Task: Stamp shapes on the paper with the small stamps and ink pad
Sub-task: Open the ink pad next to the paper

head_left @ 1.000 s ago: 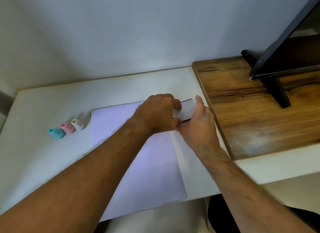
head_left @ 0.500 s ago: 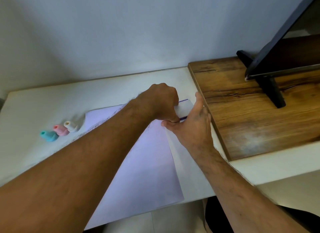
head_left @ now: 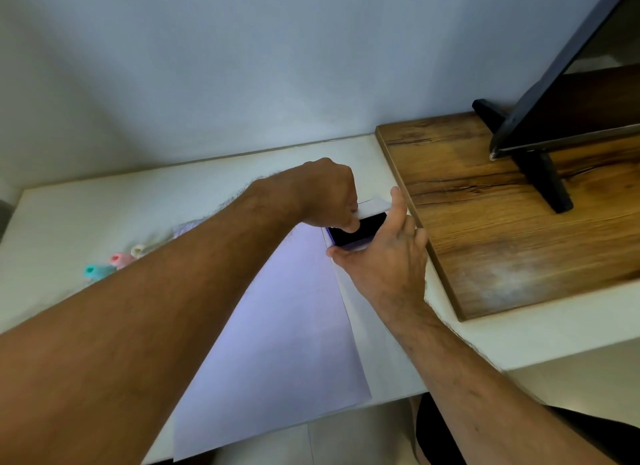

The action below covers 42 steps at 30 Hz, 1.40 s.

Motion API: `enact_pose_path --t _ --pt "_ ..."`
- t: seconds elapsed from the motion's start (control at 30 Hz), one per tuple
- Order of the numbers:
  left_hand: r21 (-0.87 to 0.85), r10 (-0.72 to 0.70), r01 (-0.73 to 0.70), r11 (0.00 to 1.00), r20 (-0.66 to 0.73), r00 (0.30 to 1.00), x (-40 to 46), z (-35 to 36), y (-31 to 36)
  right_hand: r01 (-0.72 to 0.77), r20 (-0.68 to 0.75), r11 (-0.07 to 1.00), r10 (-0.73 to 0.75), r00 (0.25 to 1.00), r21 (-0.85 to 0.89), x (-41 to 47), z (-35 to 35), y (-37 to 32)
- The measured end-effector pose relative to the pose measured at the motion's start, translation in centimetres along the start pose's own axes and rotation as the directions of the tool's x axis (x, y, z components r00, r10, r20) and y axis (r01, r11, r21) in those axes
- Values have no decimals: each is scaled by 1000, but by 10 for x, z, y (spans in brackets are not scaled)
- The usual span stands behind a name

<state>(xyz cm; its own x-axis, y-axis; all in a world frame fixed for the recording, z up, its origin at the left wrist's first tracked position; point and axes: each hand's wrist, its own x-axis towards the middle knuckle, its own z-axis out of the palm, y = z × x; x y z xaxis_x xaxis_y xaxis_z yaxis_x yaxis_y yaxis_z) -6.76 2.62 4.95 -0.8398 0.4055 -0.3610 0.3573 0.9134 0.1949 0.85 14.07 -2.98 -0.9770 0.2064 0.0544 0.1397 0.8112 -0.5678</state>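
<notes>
Pale lilac paper (head_left: 277, 326), teal stamp (head_left: 93, 271), pink stamp (head_left: 119, 259), dark ink pad (head_left: 360, 227)

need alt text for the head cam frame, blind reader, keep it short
Two bare hands open an ink pad at the far right edge of a sheet of paper on a white table: the left hand lifts the white lid while the right hand holds the base. Three small stamps, teal, pink and white, lie left of the paper.
</notes>
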Motion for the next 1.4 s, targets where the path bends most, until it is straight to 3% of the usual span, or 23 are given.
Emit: enact_pose_path --t 0.27,0.53,0.87,1.03,1.4 --pt "-37 -37 33 999 -98 995 16 0 -13 -36 22 998 35 999 54 5 3 -1" --pt "-138 -35 24 990 -82 996 30 5 -19 -22 14 996 21 1000 83 8 5 3" --pt "-73 -52 40 996 -161 986 36 15 -27 -9 21 998 8 1000 59 11 6 5" --pt "-66 -92 80 995 -197 976 39 25 -31 -16 28 999 15 999 37 12 8 5" --pt "-222 -252 186 957 -325 911 29 36 -29 11 54 1000 -10 998 -4 14 9 9"
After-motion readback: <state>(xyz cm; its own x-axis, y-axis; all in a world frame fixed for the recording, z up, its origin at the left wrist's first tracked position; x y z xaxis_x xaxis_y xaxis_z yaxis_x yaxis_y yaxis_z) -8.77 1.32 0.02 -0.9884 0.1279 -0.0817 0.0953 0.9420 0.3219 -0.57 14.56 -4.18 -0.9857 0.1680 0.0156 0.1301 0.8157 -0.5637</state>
